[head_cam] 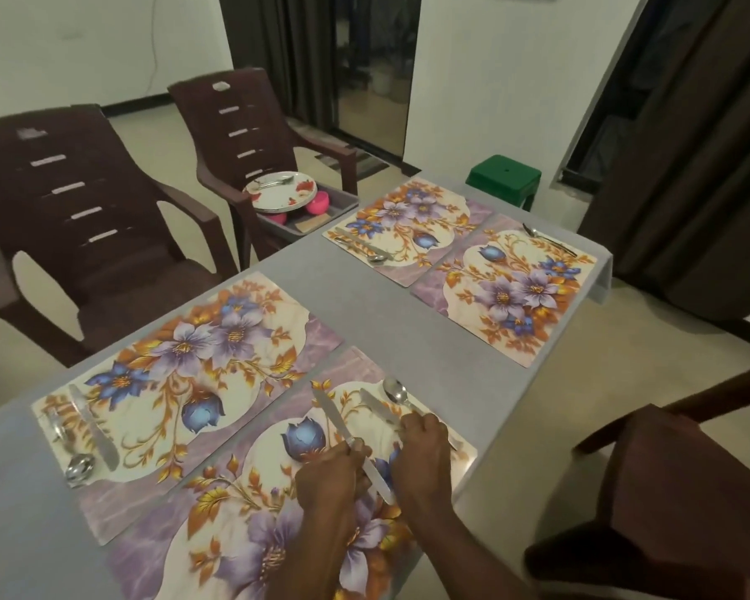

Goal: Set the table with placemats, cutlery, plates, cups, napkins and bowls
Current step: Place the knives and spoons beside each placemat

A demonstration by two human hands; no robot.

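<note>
Dining room, dim indoor light, white walls, pale tiled floor.
Grey table [364, 296] is the landmark: two dark brown plastic armchairs [83, 218] to its left, a green plastic stool [504, 175] past its far end, dark curtains [689, 145] to its right, a dark glass door [377, 67] well beyond it.

No readable text, labels, brands or numbers anywhere; floral placemats [217, 361] on grey table [364, 305] carry printed flower patterns only, no lettering.
</note>
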